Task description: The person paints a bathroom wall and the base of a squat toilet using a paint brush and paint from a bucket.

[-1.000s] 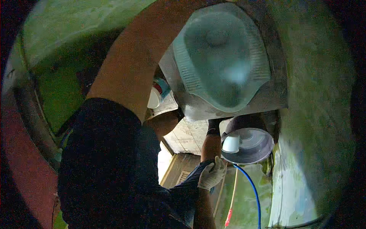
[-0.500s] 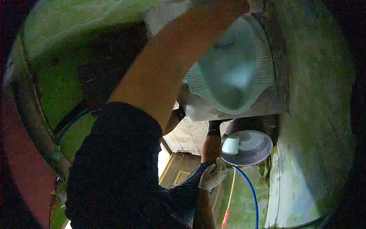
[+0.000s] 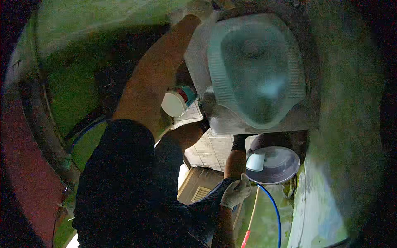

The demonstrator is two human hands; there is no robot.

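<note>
My left arm reaches up to the top edge, where my left hand (image 3: 200, 9) lies at the upper left corner of the slab around a pale squat toilet (image 3: 254, 82). Its fingers are dim and partly cut off. Beside it lies a small tan piece (image 3: 225, 4) I cannot identify; whether they touch is unclear. My right hand (image 3: 236, 193), in a whitish glove, is low beside my right knee, fingers loosely extended, nothing visible in them. Close to its right are a blue hose (image 3: 273, 206) and a pale stick with a red end (image 3: 253, 208).
A clear round basin (image 3: 277, 175) holding a white scoop (image 3: 255, 162) stands below the toilet slab. A tub with a white lid (image 3: 173, 104) is beside my left forearm. My feet are on a tiled floor (image 3: 213, 144). Green stained walls (image 3: 351, 82) surround the space.
My left hand has moved left along the slab's far side, uncovering the toilet. The lidded tub has come into sight beside my forearm. My right hand stays by the knee.
</note>
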